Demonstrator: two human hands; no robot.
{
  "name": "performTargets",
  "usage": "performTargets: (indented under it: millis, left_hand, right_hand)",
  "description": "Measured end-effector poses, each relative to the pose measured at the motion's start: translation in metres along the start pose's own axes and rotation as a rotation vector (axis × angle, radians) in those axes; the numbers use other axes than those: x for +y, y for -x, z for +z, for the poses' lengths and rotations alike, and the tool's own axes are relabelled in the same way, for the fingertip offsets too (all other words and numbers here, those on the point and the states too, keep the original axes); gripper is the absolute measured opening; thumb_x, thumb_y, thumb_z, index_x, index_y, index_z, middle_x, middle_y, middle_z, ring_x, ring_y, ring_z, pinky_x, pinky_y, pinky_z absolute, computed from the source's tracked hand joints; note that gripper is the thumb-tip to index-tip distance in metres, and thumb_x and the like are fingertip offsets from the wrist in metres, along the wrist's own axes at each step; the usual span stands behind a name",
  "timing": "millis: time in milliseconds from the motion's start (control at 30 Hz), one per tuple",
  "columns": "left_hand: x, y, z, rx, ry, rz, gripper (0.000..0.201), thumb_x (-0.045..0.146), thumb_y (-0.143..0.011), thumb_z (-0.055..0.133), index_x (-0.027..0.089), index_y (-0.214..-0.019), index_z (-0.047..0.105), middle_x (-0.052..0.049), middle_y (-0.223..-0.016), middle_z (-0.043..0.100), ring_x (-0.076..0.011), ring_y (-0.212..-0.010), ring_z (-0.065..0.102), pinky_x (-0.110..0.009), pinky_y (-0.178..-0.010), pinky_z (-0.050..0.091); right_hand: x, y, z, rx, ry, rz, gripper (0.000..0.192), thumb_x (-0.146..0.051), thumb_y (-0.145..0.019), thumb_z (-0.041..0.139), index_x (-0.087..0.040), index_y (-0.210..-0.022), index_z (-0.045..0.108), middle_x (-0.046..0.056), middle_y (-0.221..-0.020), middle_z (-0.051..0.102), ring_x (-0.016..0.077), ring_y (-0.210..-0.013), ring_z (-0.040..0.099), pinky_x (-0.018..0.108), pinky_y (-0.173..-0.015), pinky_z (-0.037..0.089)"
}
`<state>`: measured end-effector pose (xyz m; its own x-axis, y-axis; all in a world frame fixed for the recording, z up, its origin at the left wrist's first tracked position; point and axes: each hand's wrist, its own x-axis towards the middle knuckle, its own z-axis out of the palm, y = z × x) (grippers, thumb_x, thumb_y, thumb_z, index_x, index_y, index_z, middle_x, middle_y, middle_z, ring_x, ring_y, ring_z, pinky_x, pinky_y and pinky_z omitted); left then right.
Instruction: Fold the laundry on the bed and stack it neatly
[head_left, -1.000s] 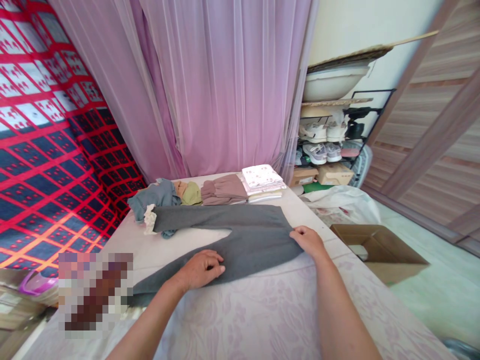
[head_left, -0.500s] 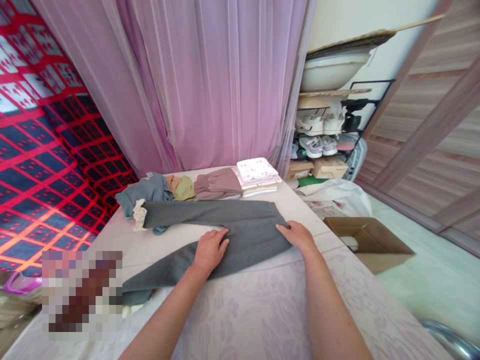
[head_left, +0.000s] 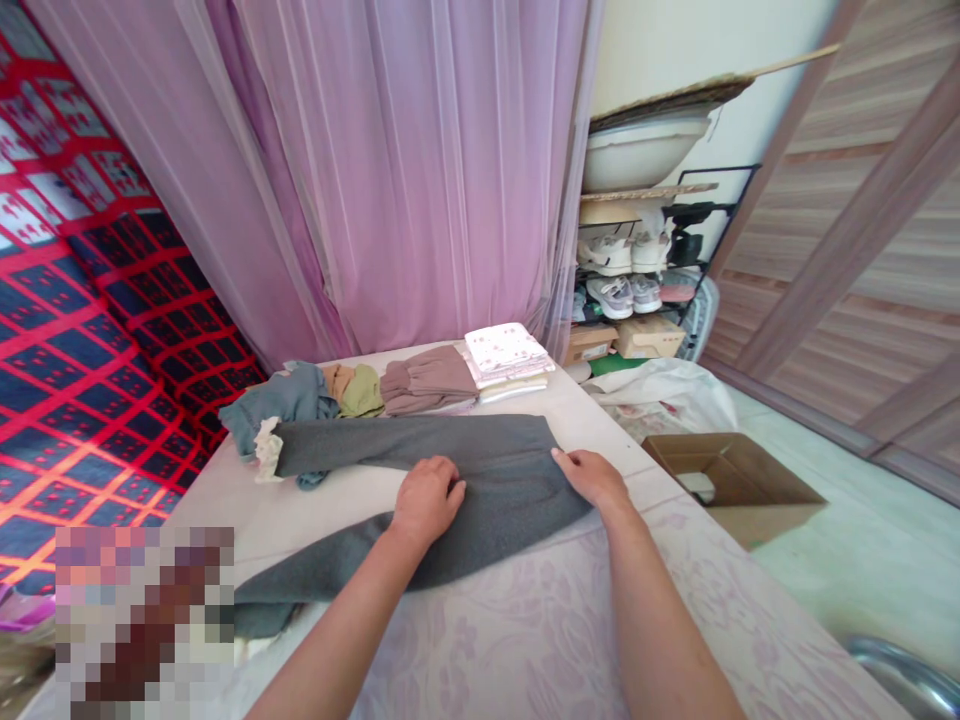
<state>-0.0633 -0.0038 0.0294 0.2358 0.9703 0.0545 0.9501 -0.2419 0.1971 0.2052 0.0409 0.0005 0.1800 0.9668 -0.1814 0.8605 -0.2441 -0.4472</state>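
A person leans over a bed (head_left: pixel 675 560) covered in a pale floral sheet, both hands pressed flat on a pair of grey trousers (head_left: pixel 495 480) spread across its middle. The left hand (head_left: pixel 426 497) lies palm-down near the crotch where the two legs part, fingers loosely curled onto the cloth, pinching nothing. The right hand (head_left: pixel 592 476) rests open on the waistband end, close to the bed's right edge, fingertips on the fabric rather than gripping it.

One trouser leg runs toward the far left corner, its cuff lying over a blue-grey garment (head_left: pixel 274 405); the other trails toward the near left edge. The cloth looks like thick, soft knit: light, limp and unbreakable, likely to sag and crease when lifted and to cling a little to the sheet rather than slide. The waistband and the cuffs seem the firmest places to take hold, two-handed.

Along the far edge sit a green-and-tan bundle (head_left: pixel 356 388), a folded mauve piece (head_left: pixel 429 378) and a stack of white printed cloths (head_left: pixel 506 352), in front of a pink curtain (head_left: pixel 420 170). On the floor beyond the right edge stand an open cardboard box (head_left: pixel 739 485) and a shoe rack (head_left: pixel 637 270).
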Motion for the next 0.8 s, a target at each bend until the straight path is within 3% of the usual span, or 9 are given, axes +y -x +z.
performTargets:
  millis: [100, 200, 300, 433, 567, 667, 800]
  left_hand:
    - [0.003, 0.004, 0.012, -0.049, 0.035, 0.155, 0.039, 0.037, -0.090, 0.047, 0.018, -0.122, 0.060, -0.009, -0.133, 0.057, -0.0243, -0.124, 0.050, -0.038, -0.108, 0.035]
    - [0.008, 0.008, 0.022, -0.111, -0.003, 0.110, 0.043, 0.039, -0.090, 0.048, 0.017, -0.126, 0.057, -0.010, -0.139, 0.052, -0.0280, -0.130, 0.045, -0.045, -0.111, 0.032]
    - [0.012, 0.009, 0.025, -0.093, -0.053, 0.029, 0.041, 0.038, -0.092, 0.046, 0.018, -0.126, 0.057, -0.010, -0.140, 0.051, -0.0290, -0.130, 0.044, -0.049, -0.110, 0.031]
    - [0.013, 0.008, 0.027, -0.083, -0.081, -0.021, 0.040, 0.037, -0.092, 0.048, 0.018, -0.127, 0.054, -0.012, -0.140, 0.051, -0.0285, -0.131, 0.044, -0.050, -0.110, 0.030]
    - [0.013, 0.010, 0.031, -0.063, -0.083, -0.028, 0.041, 0.036, -0.092, 0.048, 0.015, -0.127, 0.052, -0.014, -0.140, 0.050, -0.0290, -0.131, 0.044, -0.050, -0.110, 0.029]
    - [0.012, 0.010, 0.027, -0.030, -0.061, -0.004, 0.036, 0.038, -0.092, 0.047, 0.017, -0.120, 0.057, -0.013, -0.135, 0.055, -0.0278, -0.126, 0.048, -0.046, -0.107, 0.033]
    - [-0.005, 0.000, 0.009, -0.010, -0.023, -0.070, 0.035, 0.034, -0.097, 0.034, 0.019, -0.096, 0.065, -0.010, -0.102, 0.070, -0.0216, -0.099, 0.063, -0.033, -0.090, 0.044]
  right_hand:
    - [-0.007, 0.004, 0.003, 0.073, 0.037, 0.047, 0.040, -0.053, -0.085, 0.043, -0.023, -0.081, 0.071, 0.008, -0.089, 0.072, 0.0229, -0.084, 0.066, 0.028, -0.063, 0.042]
    - [-0.011, 0.007, 0.006, 0.129, 0.067, 0.061, 0.027, -0.044, -0.080, 0.052, -0.025, -0.083, 0.070, 0.007, -0.089, 0.072, 0.0224, -0.084, 0.066, 0.028, -0.063, 0.042]
    - [-0.009, 0.006, 0.008, 0.143, 0.068, 0.053, 0.027, -0.046, -0.080, 0.054, -0.025, -0.085, 0.070, 0.007, -0.088, 0.072, 0.0226, -0.085, 0.066, 0.029, -0.066, 0.044]
    - [-0.002, -0.002, 0.008, 0.090, -0.246, 0.017, 0.039, -0.050, -0.085, 0.048, -0.019, -0.079, 0.072, 0.011, -0.087, 0.072, 0.0233, -0.089, 0.066, 0.028, -0.071, 0.046]
    - [0.005, -0.006, 0.009, 0.006, -0.526, 0.037, 0.044, -0.034, -0.091, 0.036, -0.013, -0.082, 0.073, 0.011, -0.088, 0.074, 0.0192, -0.083, 0.068, 0.024, -0.065, 0.048]
    - [0.007, -0.007, 0.009, -0.041, -0.561, 0.016, 0.036, -0.030, -0.087, 0.042, -0.013, -0.085, 0.074, 0.006, -0.082, 0.075, 0.0178, -0.076, 0.068, 0.022, -0.061, 0.048]
    - [0.006, -0.013, 0.013, -0.030, -0.523, -0.020, 0.033, -0.033, -0.084, 0.047, -0.015, -0.080, 0.075, 0.003, -0.078, 0.074, 0.0173, -0.076, 0.067, 0.022, -0.063, 0.047]
